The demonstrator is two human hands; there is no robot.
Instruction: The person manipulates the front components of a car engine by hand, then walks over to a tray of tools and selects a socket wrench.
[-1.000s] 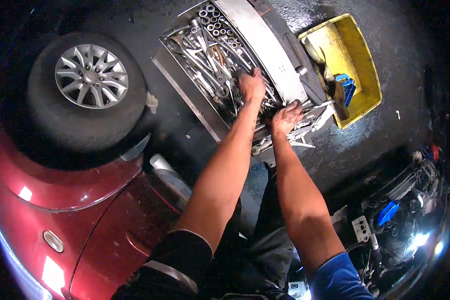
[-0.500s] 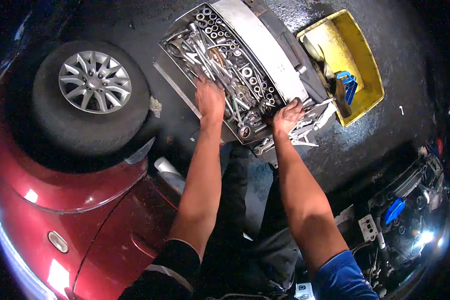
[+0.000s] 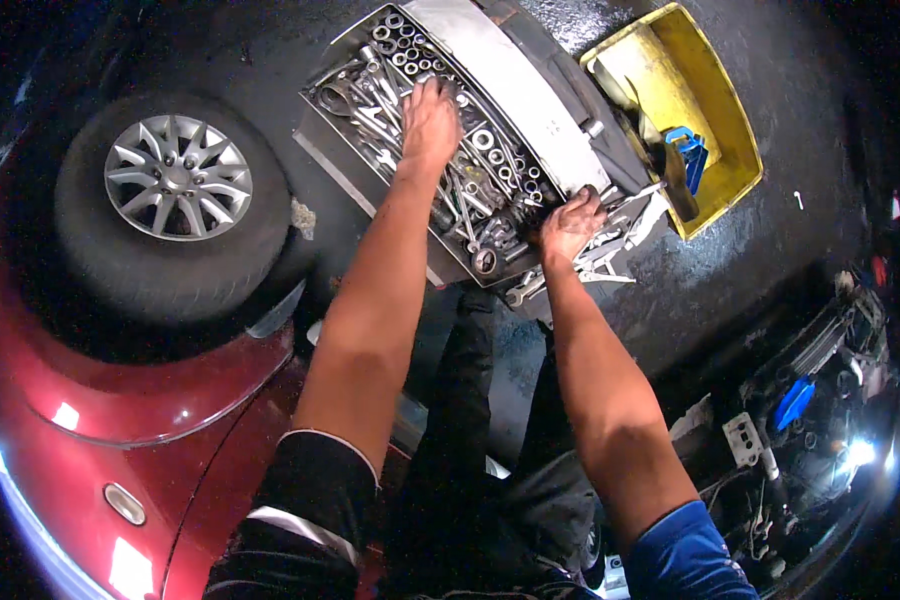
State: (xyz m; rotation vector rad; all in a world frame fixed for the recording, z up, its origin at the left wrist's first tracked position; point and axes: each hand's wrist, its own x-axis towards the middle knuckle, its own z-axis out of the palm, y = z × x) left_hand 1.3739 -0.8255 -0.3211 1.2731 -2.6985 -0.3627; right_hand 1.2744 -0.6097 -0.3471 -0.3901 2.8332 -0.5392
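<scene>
Single head view, steep downward look, close over toolbox, forearms entering from below.

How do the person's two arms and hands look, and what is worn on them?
Both hands are bare, with no gloves: the left hand and the right hand. The forearms are bare too. The left arm ends in a short black sleeve with a pale stripe; the right arm has a short blue sleeve. I can make out no watch or rings.

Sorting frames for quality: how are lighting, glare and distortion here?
Head view: bright over the tool tray and both hands, left hand, right hand; dark vignetted corners; glare spots on the red car body; fisheye bends edges near the rim.
</scene>
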